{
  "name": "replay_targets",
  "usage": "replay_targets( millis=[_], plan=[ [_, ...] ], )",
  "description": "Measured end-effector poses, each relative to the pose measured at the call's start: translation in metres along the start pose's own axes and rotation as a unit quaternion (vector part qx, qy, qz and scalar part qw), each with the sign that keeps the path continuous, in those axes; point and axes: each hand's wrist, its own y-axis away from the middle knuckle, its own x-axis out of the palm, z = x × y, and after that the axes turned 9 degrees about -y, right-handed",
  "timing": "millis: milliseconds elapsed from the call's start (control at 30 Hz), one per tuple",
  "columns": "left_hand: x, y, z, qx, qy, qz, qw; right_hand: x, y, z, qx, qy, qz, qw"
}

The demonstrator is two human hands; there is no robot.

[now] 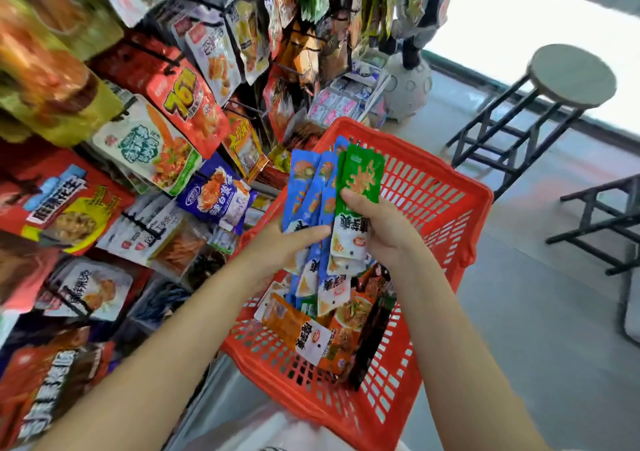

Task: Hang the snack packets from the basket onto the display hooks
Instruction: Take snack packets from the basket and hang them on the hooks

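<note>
Snack packets, the long narrow foil kind in blue (304,187) and green (362,173), are bunched upright over the red plastic slotted basket (446,208) rn, fanned out between both hands. From my remote seat: left hand (287,246) is under/behind the blue ones w/ the thumb laid flat across their lower part, so it's gripping that bunch. Right hand (377,229) has fingers curled round the green packet, thumb on its front approx mid-length, white printed end of the packet poking out below the fist.

More packets still lie in the basket under the hands: an orange one w/ a white label (298,329), a dark brown one (372,340) along the right side, plus a few blue/white ends mixed in.

Display rack w/ black wire hooks (152,52) fills the left side, already loaded w/ hanging bags: red, purple, white, etc. Pretty blurry over there, can't read much. Round-topped black-legged stool (571,76) stands on the grey floor at upper right, well apart from the basket.
</note>
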Motion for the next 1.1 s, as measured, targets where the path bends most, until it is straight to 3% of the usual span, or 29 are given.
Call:
replay_targets(
  millis=[67, 167, 467, 600, 733, 900, 1000, 1100],
  plan=[
    [0.006, -0.003, 0.009, -0.051, 0.058, 0.036, 0.996, 0.004, 0.001, -0.008, 0.012, -0.033, -0.049, 0.998],
    [0.01, -0.004, 0.02, -0.062, 0.078, 0.04, 0.994, -0.001, 0.003, -0.021, 0.012, -0.06, -0.07, 0.996],
    [-0.006, 0.0, 0.017, -0.047, 0.148, -0.102, 0.983, -0.025, 0.018, -0.033, -0.035, 0.001, -0.088, 0.995],
    [-0.012, -0.005, 0.02, -0.021, 0.155, -0.137, 0.978, -0.021, 0.029, -0.036, -0.01, -0.045, -0.031, 0.998],
    [0.001, -0.006, 0.016, -0.038, 0.161, -0.123, 0.978, -0.007, 0.032, -0.056, 0.037, 0.0, 0.005, 0.999],
    [0.003, -0.007, 0.024, -0.115, 0.114, -0.133, 0.978, -0.009, 0.044, -0.047, -0.004, 0.014, -0.06, 0.998],
    [0.003, -0.009, 0.034, -0.108, 0.101, -0.144, 0.978, -0.025, 0.047, -0.046, -0.042, -0.034, -0.111, 0.992],
    [0.011, -0.003, 0.032, -0.095, 0.123, -0.129, 0.979, -0.029, 0.045, -0.054, -0.074, -0.078, -0.109, 0.988]
  ],
)
